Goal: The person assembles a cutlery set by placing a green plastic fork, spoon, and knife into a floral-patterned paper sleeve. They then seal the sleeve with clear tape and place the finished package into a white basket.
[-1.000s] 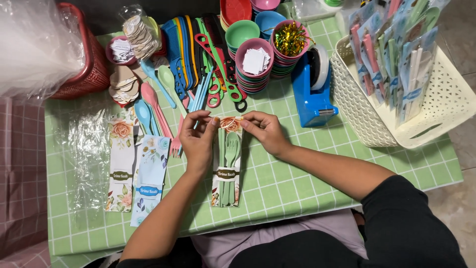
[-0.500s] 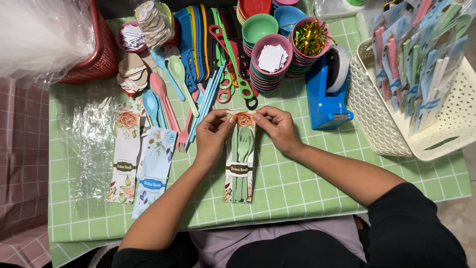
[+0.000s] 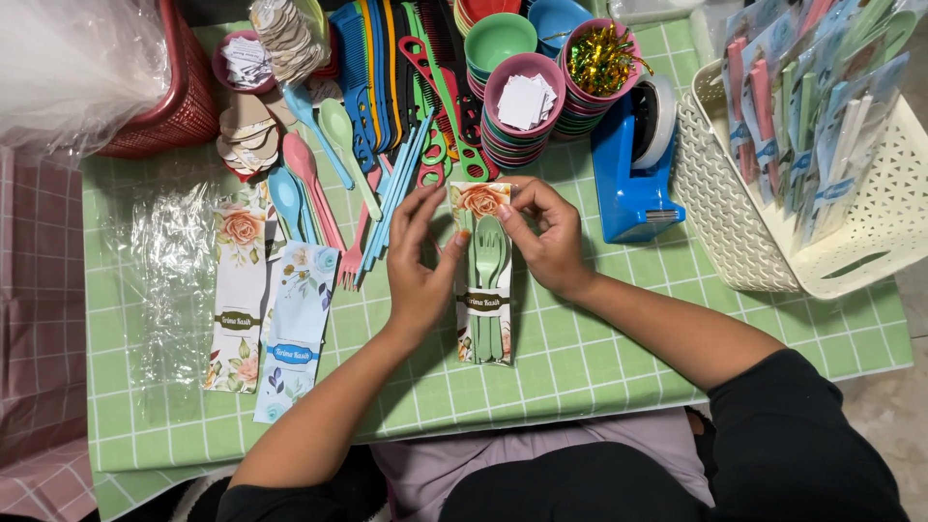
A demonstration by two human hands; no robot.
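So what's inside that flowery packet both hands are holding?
The flowery packet holds a green fork and spoon; their handles are partly hidden behind its label band. The left hand and right hand pinch its top.

Left of held cutlery pack (image 3: 483, 280): two loose floral cards (image 3: 239, 285), (image 3: 298, 329). Right: one blue tape dispenser (image 3: 633, 155), one white basket (image 3: 870, 232).
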